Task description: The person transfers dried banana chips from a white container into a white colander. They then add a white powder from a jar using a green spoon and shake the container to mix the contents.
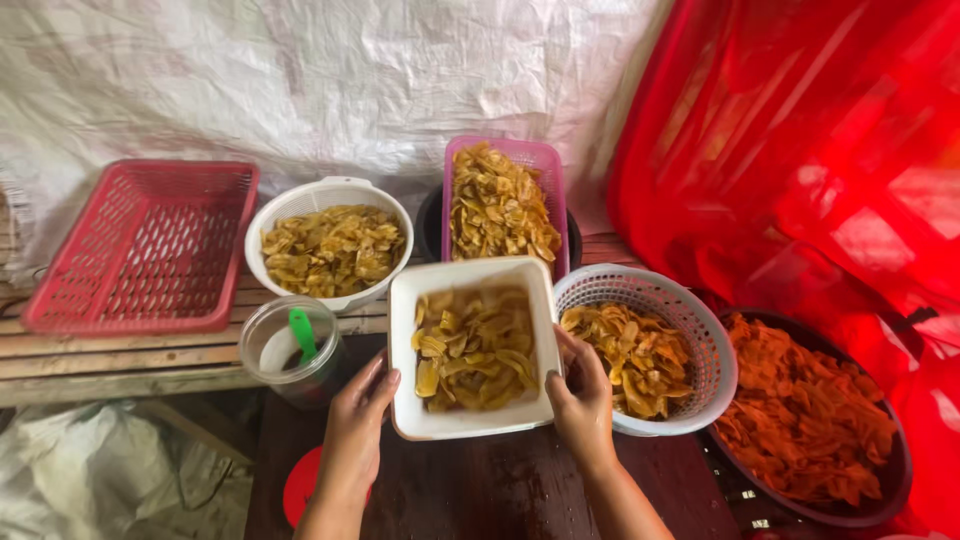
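Observation:
A white rectangular tub (404, 330) filled with pale yellow chips sits in the middle, over a dark wooden surface. My left hand (360, 415) grips its lower left edge and my right hand (580, 395) grips its right side. Just right of the tub stands a white perforated round basket (690, 310) of the same yellow chips, touching my right hand.
A white round colander (330, 192) of chips and a pink basket (545, 160) of chips stand behind. An empty red basket (140, 245) lies at left. A clear jar (262, 345) holds a green scoop. A dark bowl (890, 480) of orange-red chips sits at right, beside red plastic sheeting (800, 140).

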